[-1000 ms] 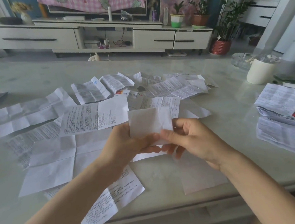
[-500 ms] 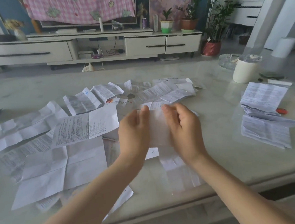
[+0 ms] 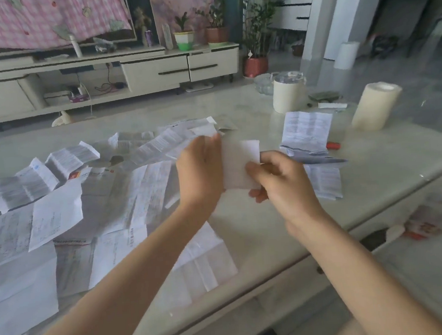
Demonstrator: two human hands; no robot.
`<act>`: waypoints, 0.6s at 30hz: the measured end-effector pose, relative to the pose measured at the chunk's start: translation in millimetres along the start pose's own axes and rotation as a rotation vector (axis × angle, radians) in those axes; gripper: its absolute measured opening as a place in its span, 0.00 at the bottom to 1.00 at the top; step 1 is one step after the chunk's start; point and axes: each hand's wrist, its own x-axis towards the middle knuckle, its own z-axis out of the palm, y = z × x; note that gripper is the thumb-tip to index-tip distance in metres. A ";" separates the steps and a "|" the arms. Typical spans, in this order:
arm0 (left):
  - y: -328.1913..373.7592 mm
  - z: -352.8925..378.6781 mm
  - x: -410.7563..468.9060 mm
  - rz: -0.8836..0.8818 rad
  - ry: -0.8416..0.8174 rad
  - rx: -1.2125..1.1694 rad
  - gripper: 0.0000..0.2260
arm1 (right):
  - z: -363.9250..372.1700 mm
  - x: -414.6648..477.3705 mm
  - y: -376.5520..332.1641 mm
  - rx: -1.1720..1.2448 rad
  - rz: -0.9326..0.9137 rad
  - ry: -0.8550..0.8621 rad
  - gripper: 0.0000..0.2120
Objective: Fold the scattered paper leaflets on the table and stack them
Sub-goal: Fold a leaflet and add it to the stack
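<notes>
Both hands have carried the folded leaflet [image 3: 240, 160] to the right since half a second ago, off the loose papers where they held it and over to the left edge of the pile of folded leaflets [image 3: 306, 133]. The right hand's grip has changed too.

The person holds the small white rectangle upright above the marble-look table [image 3: 374, 159], just left of the pile and overlapping its near corner in the view. The right hand [image 3: 282, 183] pinches the leaflet's lower right corner, thumb on the near face and curled fingers behind. The left hand [image 3: 201, 174] shows its back to the camera, fingers straight and together along the paper's left edge; its thumb is hidden, so whether it pinches cannot be told.

The scattered leaflets [image 3: 136, 190], creased and lying open, cover the tabletop well to the left of the pile. A small red object [image 3: 333, 145] lies against the pile's right side. A cream lidded cup [image 3: 287, 96] stands just beyond the pile, and a cream pillar candle [image 3: 375, 107] stands beyond it to the right. The frame is slightly blurred.
</notes>
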 end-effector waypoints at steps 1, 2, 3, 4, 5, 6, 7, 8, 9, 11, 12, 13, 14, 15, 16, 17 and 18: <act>6.4 14.2 2.2 -0.042 -0.104 -0.065 0.14 | -15.9 6.0 0.1 0.018 0.000 0.075 0.03; 9.9 17.7 5.7 -0.076 -0.175 -0.124 0.11 | -22.5 10.6 -3.0 0.041 0.004 0.127 0.03; 17.2 32.0 7.7 -0.096 -0.244 -0.181 0.07 | -39.3 16.1 -5.3 0.052 0.001 0.197 0.03; 24.0 42.9 10.5 -0.099 -0.289 -0.196 0.06 | -53.0 21.1 -7.9 0.060 -0.006 0.247 0.03; 30.3 52.8 13.4 -0.092 -0.315 -0.183 0.05 | -65.3 25.5 -9.6 0.057 -0.021 0.282 0.03; 33.3 62.4 17.8 -0.075 -0.330 -0.148 0.06 | -75.1 29.5 -10.6 0.037 -0.034 0.310 0.04; 38.8 76.3 21.4 -0.056 -0.346 -0.109 0.07 | -88.2 34.8 -10.1 -0.018 -0.058 0.348 0.06; 40.9 84.6 25.4 -0.042 -0.354 -0.063 0.08 | -95.9 39.2 -7.8 -0.105 -0.086 0.375 0.08; 41.7 95.1 29.2 -0.036 -0.372 -0.016 0.08 | -103.7 44.0 -4.5 -0.217 -0.113 0.397 0.08; 36.0 111.5 32.2 -0.060 -0.429 0.100 0.06 | -112.1 49.9 6.5 -0.472 -0.114 0.412 0.09; 29.0 117.2 30.8 -0.080 -0.462 0.189 0.06 | -112.6 50.7 13.8 -0.573 -0.079 0.391 0.10; 19.7 122.9 27.6 -0.100 -0.497 0.290 0.06 | -112.5 51.4 21.7 -0.655 -0.035 0.352 0.11; 9.2 127.2 22.9 -0.121 -0.530 0.375 0.06 | -111.2 51.2 30.2 -0.733 0.010 0.298 0.11; -1.2 129.2 16.8 -0.136 -0.547 0.438 0.06 | -108.1 49.9 38.0 -0.811 0.053 0.237 0.12; -8.8 130.1 10.0 -0.140 -0.548 0.485 0.07 | -105.4 49.1 45.0 -0.887 0.091 0.184 0.13; -13.9 131.4 3.8 -0.129 -0.539 0.525 0.09 | -103.8 48.1 49.5 -0.955 0.121 0.149 0.13; -16.6 131.3 -1.6 -0.104 -0.522 0.559 0.11 | -102.9 46.7 52.3 -1.017 0.140 0.131 0.12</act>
